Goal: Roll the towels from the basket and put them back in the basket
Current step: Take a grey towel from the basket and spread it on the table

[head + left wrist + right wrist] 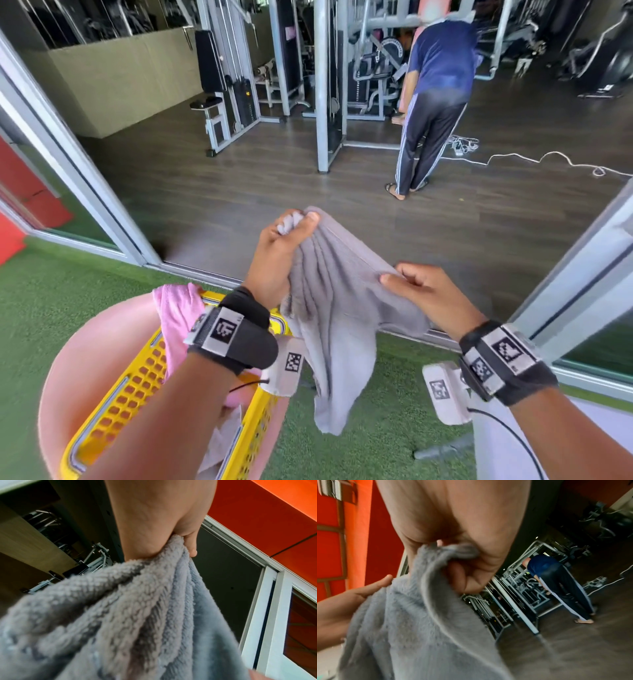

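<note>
Early in the task, by the look of it. Grey towel (pixel 335 308) is held in the air above the grass, just right of the yellow basket (pixel 137 383), unrolled and hanging loose. Left hand (pixel 281 253) clamps a bunched corner up high; right hand (pixel 424 294) pinches the edge lower down. No rolled towel shows anywhere in view. Pink towel (pixel 178 318) is draped over the basket rim, and more pale cloth lies inside, also not rolled. Left to do, as judged: spread this one, roll it, put it back, then the others.
</note>
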Tool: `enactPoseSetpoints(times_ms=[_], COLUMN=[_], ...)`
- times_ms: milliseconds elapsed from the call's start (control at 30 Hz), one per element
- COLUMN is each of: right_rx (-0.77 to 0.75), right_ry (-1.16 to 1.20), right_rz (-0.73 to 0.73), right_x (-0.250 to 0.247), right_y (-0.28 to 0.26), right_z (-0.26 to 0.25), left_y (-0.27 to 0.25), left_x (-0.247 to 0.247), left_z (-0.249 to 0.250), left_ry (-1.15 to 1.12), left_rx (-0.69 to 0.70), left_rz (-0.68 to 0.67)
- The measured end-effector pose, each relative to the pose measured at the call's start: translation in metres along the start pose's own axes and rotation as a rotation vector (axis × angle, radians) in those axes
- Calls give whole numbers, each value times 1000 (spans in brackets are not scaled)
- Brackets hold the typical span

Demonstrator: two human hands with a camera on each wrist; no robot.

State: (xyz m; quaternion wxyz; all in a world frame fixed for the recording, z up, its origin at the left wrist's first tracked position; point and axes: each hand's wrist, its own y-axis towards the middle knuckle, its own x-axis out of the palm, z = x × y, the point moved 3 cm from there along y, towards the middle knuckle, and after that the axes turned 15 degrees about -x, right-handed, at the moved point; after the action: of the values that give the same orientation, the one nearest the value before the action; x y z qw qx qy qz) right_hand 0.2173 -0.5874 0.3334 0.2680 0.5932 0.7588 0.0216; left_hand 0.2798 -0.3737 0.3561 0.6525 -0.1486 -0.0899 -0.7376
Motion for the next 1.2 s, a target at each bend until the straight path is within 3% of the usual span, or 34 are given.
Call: enactPoseSetpoints(times_ms=[167,433,533,600,733,967,1200], right_rx=[237,443,440,434,412,219,31], right_ry=[-49,-10,-19,-39,-74,-222,-340], right_rz=[-71,350,411,374,212,6,-223], right_x=[-15,-45,-45,-36,-13,8,-12], right_y=[-65,-175,-210,-219,-207,-119,-64], right_z=[12,7,5,5,1,-22,-27], left_y=[-34,-130,-169,-194,-228,-258,-301], left_x=[7,47,52,48,29,-15,-17], left_z=[-2,-56,-84,-101,-123,-116,-126], left_ry=[53,156,236,303,352,291,311], left_rx=[9,-72,-100,-129,-176,-179,-112], left_rz=[-59,-186,-196,-209,-154,220,412])
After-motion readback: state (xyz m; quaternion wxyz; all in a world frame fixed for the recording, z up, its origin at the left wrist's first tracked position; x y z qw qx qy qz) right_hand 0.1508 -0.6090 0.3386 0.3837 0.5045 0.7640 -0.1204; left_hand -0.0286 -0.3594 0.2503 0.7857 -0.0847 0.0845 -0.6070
